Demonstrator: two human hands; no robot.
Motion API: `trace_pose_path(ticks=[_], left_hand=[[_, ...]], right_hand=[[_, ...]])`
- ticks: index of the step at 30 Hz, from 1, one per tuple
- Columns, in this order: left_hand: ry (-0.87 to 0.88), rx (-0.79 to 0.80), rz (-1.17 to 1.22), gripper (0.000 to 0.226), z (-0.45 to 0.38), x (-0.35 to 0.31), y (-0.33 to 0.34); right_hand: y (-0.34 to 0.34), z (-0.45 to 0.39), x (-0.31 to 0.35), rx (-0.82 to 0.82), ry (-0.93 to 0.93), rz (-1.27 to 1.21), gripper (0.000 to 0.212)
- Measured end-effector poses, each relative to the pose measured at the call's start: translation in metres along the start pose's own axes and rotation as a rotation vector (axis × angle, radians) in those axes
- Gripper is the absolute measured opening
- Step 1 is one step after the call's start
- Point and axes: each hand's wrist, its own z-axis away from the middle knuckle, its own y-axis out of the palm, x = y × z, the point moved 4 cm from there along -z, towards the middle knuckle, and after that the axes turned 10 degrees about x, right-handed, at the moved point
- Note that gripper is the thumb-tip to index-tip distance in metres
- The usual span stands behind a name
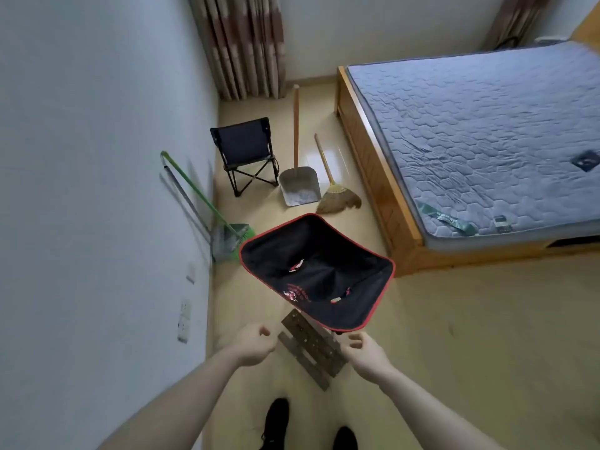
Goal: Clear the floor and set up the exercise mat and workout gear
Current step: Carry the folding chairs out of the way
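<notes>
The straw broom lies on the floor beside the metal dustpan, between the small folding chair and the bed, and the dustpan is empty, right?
Not quite: in the head view the metal dustpan holds pale debris. The rest is right: the straw broom lies beside it, between the small folding chair and the bed.

Home bedroom: wood-framed bed point(373, 177) with bare quilted mattress point(480, 131) at 2 o'clock, curtain point(240, 43) at 12 o'clock, tiled floor point(470, 336).

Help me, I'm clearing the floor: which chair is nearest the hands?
The red-edged black chair, just beyond both hands. The smaller plain dark chair stands farther off, near the curtain.
</notes>
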Motion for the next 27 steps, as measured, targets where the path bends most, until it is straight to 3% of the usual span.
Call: trace_pose_path(ticks=[8, 13, 15, 19, 27], left_hand=[[-0.045, 0.046, 0.114, 0.053, -0.157, -0.005, -0.023], [-0.040, 0.004, 0.213, 0.062, -0.247, 0.005, -0.016], [-0.035, -0.070, 0.267, 0.055, -0.271, 0.002, -0.020], [-0.018, -0.168, 0.322, 0.044, -0.310, -0.014, -0.034], [0.137, -0.282, 0.414, 0.053, -0.393, -0.058, -0.085]], right_hand=[[0.014, -0.121, -0.027, -0.165, 0.367, -0.373, 0.070], [0.037, -0.199, -0.049, -0.252, 0.428, -0.597, 0.030], [0.037, -0.222, -0.049, -0.338, 0.404, -0.647, 0.021], [0.022, -0.285, -0.073, -0.478, 0.298, -0.628, 0.053], [-0.056, -0.328, 0.018, -0.608, -0.028, -0.698, 0.028]])
